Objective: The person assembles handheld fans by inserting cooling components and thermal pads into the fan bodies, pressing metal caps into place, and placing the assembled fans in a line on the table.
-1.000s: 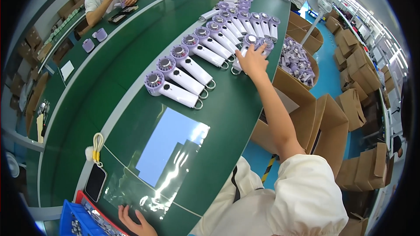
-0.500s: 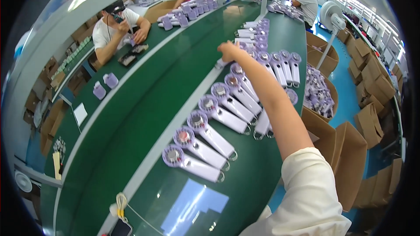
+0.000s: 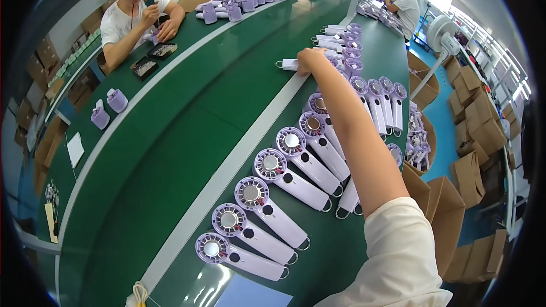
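My right arm stretches forward over the green worktable. At its far end my right hand is closed round a lilac handheld fan; only the white handle end with its metal loop sticks out left of the hand. Nearer me, several like fans lie in a slanted row, their round lilac heads to the left and their pale handles to the right. Beyond the hand more fans lie side by side, and another group rests right of my forearm. My left hand is out of view.
Across the table sits a person beside dark trays of small parts. Two lilac parts stand on the far strip, with a heap of lilac parts further along. Cardboard boxes and a pedestal fan stand at right.
My view has shifted, bringing the near fans closer. My right hand stays far forward over the row, and a handle end now shows plainly to its left.
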{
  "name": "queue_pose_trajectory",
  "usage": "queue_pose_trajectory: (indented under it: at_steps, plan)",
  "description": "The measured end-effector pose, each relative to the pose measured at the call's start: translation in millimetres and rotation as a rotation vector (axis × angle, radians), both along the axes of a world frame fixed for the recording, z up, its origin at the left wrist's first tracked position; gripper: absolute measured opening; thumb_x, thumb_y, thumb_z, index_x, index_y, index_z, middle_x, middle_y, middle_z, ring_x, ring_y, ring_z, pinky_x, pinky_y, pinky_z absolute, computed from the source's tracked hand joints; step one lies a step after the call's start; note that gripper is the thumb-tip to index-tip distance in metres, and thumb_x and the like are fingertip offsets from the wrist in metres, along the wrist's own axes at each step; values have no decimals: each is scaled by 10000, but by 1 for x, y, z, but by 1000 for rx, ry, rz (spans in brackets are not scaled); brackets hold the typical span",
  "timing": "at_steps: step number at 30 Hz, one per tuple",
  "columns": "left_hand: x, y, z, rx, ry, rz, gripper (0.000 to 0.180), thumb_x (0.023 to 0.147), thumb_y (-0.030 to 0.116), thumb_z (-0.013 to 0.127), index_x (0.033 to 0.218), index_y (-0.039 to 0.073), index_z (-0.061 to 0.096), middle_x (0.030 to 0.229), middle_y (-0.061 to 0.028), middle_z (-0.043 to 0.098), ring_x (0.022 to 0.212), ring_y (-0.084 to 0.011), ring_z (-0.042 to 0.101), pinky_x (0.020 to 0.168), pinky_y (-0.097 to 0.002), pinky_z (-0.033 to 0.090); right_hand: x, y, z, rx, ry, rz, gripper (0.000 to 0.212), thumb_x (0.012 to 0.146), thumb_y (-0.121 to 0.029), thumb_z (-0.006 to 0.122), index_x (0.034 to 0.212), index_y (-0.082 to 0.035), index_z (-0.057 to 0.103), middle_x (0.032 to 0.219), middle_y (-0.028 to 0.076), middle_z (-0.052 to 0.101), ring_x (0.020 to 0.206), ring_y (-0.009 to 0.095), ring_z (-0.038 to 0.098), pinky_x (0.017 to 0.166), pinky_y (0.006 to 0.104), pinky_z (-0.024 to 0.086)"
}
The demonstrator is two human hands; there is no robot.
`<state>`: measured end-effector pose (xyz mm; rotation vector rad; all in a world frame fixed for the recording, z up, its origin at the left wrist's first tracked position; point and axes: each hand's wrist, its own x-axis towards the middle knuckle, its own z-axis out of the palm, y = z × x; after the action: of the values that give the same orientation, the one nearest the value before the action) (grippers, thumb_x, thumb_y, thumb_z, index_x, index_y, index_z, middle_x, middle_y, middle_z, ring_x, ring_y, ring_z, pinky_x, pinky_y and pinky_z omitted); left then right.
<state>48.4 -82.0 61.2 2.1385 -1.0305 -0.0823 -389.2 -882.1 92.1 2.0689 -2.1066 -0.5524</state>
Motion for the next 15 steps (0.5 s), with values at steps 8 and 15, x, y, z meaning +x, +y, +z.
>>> queue_pose_trajectory:
  at_steps: [8, 15]
  plan:
    - [-5, -11, 5, 65, -105, -10, 444, 977, 315, 565, 1204, -66, 582, 1265, -241, 564, 1176, -402, 541, 1052, -499, 400, -8, 3, 3, 58, -153, -107, 523, 572, -217, 746, 1078, -88, 759, 1157, 120, 722, 1076, 355, 689, 928, 628, 485]
    - [-9, -13, 18, 154, -121, -32, 451, 979, 321, 556, 1202, -70, 583, 1265, -249, 562, 1175, -410, 541, 1046, -503, 408, 12, 10, 11, 15, -230, 27, 546, 626, -318, 804, 1142, -149, 753, 1183, 136, 712, 1142, 351, 658, 989, 568, 448]
